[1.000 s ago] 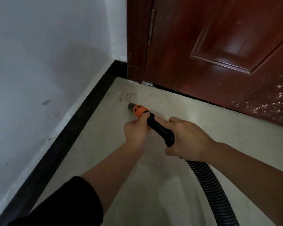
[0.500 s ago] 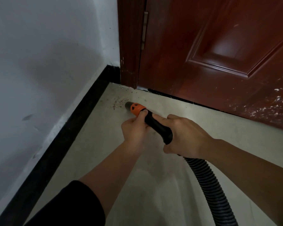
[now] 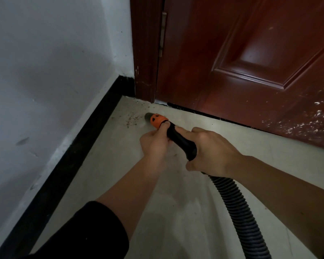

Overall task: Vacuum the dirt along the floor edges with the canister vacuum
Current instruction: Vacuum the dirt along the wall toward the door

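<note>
Your vacuum nozzle (image 3: 156,119), with its orange collar and grey tip, lies just ahead of your left hand (image 3: 154,144), aimed at the scattered dirt (image 3: 132,119) near the corner of black baseboard (image 3: 64,161) and door frame (image 3: 144,53). The tip seems to touch the floor (image 3: 105,165), though the angle leaves this unsure. Your left hand wraps the black handle (image 3: 180,141) behind the collar. Your right hand (image 3: 211,154) is curled round its rear end, where the ribbed hose (image 3: 238,208) leaves.

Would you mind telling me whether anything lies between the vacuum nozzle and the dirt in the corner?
Nothing visible does. The nozzle points at the dirt specks just ahead of it, with only bare floor between; the black skirting and door frame lie beyond the dirt.
</note>
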### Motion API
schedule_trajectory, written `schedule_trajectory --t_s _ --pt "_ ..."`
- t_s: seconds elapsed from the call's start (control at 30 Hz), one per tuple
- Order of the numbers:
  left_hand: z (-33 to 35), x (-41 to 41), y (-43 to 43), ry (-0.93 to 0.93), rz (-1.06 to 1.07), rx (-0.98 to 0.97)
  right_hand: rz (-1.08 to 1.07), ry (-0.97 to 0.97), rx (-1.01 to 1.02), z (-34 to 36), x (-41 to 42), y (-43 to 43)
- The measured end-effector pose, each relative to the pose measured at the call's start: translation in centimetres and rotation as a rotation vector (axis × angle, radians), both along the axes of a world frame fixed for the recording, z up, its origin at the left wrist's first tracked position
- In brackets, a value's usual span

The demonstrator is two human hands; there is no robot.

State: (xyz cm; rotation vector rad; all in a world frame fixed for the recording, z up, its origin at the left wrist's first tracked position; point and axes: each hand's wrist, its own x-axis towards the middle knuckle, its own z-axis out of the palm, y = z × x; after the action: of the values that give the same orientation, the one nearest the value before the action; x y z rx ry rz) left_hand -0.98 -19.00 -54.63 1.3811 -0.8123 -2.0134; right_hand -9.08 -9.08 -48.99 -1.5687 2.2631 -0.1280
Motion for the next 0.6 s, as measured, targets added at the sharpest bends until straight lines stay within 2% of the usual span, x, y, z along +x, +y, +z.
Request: schedule_trajectory --t_s 0.6 --pt "-0.5 -2.1 -4.2 -0.019 -0.006 0.000 -0.022 0.041 -0.020 -0.4 -1.0 -4.0"
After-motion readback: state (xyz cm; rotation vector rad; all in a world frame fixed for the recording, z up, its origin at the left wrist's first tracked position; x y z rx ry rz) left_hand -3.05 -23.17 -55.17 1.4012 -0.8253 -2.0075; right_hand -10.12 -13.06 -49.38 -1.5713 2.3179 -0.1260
